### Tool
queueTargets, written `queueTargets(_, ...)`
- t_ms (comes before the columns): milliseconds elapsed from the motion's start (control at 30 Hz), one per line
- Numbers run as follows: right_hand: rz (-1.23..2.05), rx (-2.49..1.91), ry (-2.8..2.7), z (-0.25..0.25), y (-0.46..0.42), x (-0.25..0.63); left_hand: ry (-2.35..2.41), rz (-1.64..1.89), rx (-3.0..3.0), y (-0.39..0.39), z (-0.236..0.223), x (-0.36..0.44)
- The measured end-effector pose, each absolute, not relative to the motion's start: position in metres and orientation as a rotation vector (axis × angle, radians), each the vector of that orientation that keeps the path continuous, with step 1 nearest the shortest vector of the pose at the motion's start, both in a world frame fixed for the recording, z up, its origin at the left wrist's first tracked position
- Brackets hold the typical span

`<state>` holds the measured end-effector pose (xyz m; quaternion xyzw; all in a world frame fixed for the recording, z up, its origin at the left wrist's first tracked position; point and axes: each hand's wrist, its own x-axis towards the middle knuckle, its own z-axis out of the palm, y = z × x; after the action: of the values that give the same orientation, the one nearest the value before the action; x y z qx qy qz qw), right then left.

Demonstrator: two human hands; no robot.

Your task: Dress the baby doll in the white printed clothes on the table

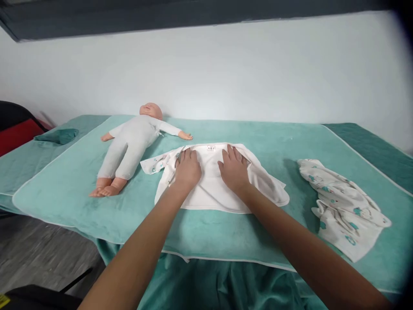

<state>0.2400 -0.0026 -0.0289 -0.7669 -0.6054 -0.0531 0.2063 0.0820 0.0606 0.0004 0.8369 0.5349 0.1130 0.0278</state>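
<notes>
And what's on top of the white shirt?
The left hand and right hand rest on the white shirt, a small label between them. Cloth under the hands is covered.

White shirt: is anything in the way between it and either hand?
Nothing visible is. The left hand and the right hand both rest directly on the white shirt. The doll lies to the left and the patterned garment to the right, both apart from the hands.
</notes>
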Motion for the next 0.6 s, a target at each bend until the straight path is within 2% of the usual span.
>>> queueTargets(200, -0.219, -2.141, -1.712, -0.025, 0.005, 0.24, 1.734, 0.367, 2.416, 0.067, 0.005, 0.102)
queueTargets(600, -0.111, -2.151, -1.725, -0.036, 0.035, 0.269, 1.717, 0.419, 2.499, 0.096, -0.029, 0.11)
